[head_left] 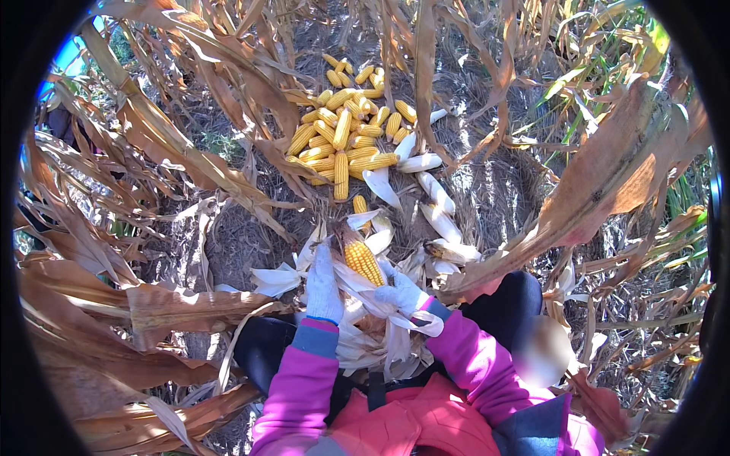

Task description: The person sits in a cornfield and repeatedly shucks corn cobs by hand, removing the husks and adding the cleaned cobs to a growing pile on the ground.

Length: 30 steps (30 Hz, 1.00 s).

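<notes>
An ear of corn (pixel 362 262) lies between my hands, its yellow kernels bare on the upper side and pale husk peeled back around it. My right hand (pixel 404 293), in a white glove, is closed round the ear's lower end and its loose husk. On the other side my left hand (pixel 324 287), also gloved, is closed at a strip of husk (pixel 310 251) beside the ear's tip; its fingertips are partly hidden. Peeled husks (pixel 372 342) hang and gather below my hands, over my lap.
Ahead lies a pile of husked yellow ears (pixel 342 129) on the ground. Several ears in pale husk (pixel 437 197) lie to its right. Dry corn stalks and brown leaves crowd both sides; one broad leaf (pixel 601 182) reaches in from the right, near my knee (pixel 506 308).
</notes>
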Tool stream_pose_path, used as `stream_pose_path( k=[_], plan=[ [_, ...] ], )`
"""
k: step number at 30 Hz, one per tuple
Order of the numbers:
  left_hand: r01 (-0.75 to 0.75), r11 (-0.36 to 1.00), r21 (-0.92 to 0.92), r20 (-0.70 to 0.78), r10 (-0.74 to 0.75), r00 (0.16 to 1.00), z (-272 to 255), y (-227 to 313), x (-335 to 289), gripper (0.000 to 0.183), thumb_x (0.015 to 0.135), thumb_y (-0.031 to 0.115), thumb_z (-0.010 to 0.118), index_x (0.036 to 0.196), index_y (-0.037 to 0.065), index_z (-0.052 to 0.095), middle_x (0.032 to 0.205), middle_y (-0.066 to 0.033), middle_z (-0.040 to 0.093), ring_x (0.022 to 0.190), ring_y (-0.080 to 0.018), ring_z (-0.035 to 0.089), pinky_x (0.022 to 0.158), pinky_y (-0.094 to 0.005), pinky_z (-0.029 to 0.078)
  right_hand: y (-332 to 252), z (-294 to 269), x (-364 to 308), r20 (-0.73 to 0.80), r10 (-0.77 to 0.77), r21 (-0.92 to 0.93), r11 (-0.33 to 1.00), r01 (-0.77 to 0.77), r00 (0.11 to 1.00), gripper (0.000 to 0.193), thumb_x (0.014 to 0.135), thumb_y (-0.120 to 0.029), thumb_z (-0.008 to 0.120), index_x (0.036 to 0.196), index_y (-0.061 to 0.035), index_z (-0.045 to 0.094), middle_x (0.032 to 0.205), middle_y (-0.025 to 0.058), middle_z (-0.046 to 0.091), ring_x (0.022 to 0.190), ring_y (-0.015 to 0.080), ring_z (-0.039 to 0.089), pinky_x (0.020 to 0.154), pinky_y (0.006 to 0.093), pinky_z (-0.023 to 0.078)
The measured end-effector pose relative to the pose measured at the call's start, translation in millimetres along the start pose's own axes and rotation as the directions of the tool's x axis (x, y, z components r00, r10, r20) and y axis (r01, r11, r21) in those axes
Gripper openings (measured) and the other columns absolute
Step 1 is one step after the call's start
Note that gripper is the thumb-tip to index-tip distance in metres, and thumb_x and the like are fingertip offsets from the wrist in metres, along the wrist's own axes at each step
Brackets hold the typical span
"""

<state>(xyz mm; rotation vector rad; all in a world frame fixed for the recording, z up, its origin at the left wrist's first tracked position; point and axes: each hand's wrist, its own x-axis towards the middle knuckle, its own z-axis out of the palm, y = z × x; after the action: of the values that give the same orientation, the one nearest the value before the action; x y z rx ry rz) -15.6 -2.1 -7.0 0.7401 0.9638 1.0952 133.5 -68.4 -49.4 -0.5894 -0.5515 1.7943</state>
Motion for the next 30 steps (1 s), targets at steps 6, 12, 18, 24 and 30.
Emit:
stream_pose_path(
  k=[6,12,18,24,30],
  plan=[
    [-0.082,0.973,0.214,0.003,0.084,0.997,-2,12,9,0.033,0.103,0.023,0.056,0.124,-0.001,0.061,0.112,-0.0070,0.064,0.100,-0.0148,0.060,0.089,-0.0299,0.050,14,-16,-3,0.032,0.045,-0.267,0.963,-0.035,0.998,0.082,0.077,-0.015,0.083,0.147,-0.0021,0.044,0.131,0.0075,0.060,0.119,0.0167,0.058,0.102,0.0320,0.047],
    [0.216,0.976,-0.020,-0.009,-0.216,0.976,-28,3,24,0.028,0.103,0.028,0.053,0.111,0.004,0.061,0.099,-0.0079,0.066,0.090,-0.0207,0.067,0.079,-0.0360,0.056,9,6,-11,-0.011,-0.030,-0.616,0.787,0.017,1.000,0.097,0.070,-0.021,0.090,0.150,-0.0026,0.039,0.139,0.0094,0.054,0.127,0.0195,0.052,0.109,0.0349,0.041],
    [0.367,0.914,-0.173,-0.016,-0.375,0.927,-40,-23,21,0.035,0.101,0.036,0.050,0.112,0.006,0.064,0.102,-0.0095,0.068,0.092,-0.0224,0.068,0.081,-0.0371,0.056,14,16,-18,-0.055,-0.203,-0.577,0.806,0.134,0.978,0.112,0.066,-0.022,0.092,0.155,-0.0033,0.027,0.146,0.0150,0.048,0.134,0.0246,0.046,0.112,0.0366,0.038],
    [0.177,0.980,-0.086,-0.078,-0.184,0.980,-75,-82,16,0.044,0.106,0.041,0.038,0.133,0.010,0.055,0.123,-0.0089,0.064,0.110,-0.0235,0.065,0.092,-0.0367,0.055,5,13,-12,0.020,-0.117,-0.487,0.866,0.111,0.993,0.095,0.073,-0.016,0.085,0.152,-0.0002,0.034,0.147,0.0143,0.048,0.136,0.0218,0.045,0.115,0.0346,0.034],
    [-0.063,0.951,0.304,-0.179,0.122,0.976,-23,-30,6,0.045,0.102,0.031,0.055,0.128,-0.005,0.058,0.110,-0.0127,0.065,0.096,-0.0198,0.061,0.085,-0.0331,0.051,20,-14,1,-0.133,-0.052,-0.306,0.952,0.009,0.990,0.070,0.084,-0.006,0.074,0.146,-0.0002,0.041,0.131,0.0112,0.059,0.117,0.0183,0.058,0.100,0.0333,0.048]
  ],
)
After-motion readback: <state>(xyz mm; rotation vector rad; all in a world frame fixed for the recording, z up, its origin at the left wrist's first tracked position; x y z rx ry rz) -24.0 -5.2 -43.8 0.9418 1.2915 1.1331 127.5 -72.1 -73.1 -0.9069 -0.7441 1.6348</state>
